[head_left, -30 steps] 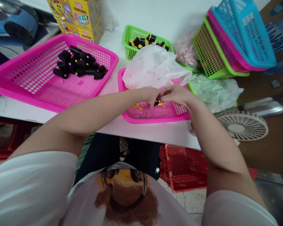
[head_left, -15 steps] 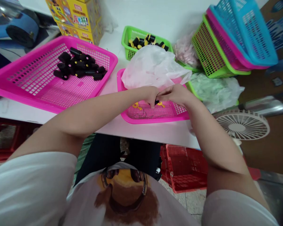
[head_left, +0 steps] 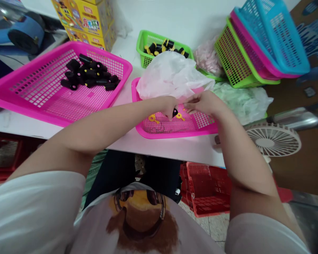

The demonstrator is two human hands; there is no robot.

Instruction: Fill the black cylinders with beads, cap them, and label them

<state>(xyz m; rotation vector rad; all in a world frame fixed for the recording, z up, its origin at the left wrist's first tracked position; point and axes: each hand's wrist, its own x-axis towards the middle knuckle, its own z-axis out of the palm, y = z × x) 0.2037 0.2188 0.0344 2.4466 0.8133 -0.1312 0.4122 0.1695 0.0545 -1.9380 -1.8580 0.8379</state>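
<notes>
Hands, head view: two; left hand (head_left: 171, 106) closed on a black piece (head_left: 175, 112), right hand (head_left: 202, 101) with fingers bent near one another, whether around anything I cannot tell.
Black piece: one at the fingers, poking out at the left hand's five o'clock; the right hand is near it at two o'clock, apart. Clock directions below run from this piece.
Yellow pieces: two plain to see, one (head_left: 180, 116) just beside it at four o'clock, another (head_left: 153, 118) between eight and nine.
Small pink basket (head_left: 172, 135): one, beneath the hands; one white plastic bag (head_left: 172, 76) lies over its far side.
Large pink basket (head_left: 46, 119): one, toward ten o'clock, with roughly a dozen black parts (head_left: 91, 73), overlapping.
Green basket (head_left: 143, 58): one, at twelve, with black-and-yellow parts (head_left: 168, 44) too heaped to count.
Yellow boxes (head_left: 90, 21): two visibly stacked, between ten and eleven.
Tilted basket stack (head_left: 254, 46): green, pink and blue, at two.
Fan (head_left: 265, 142): one, between three and four.
</notes>
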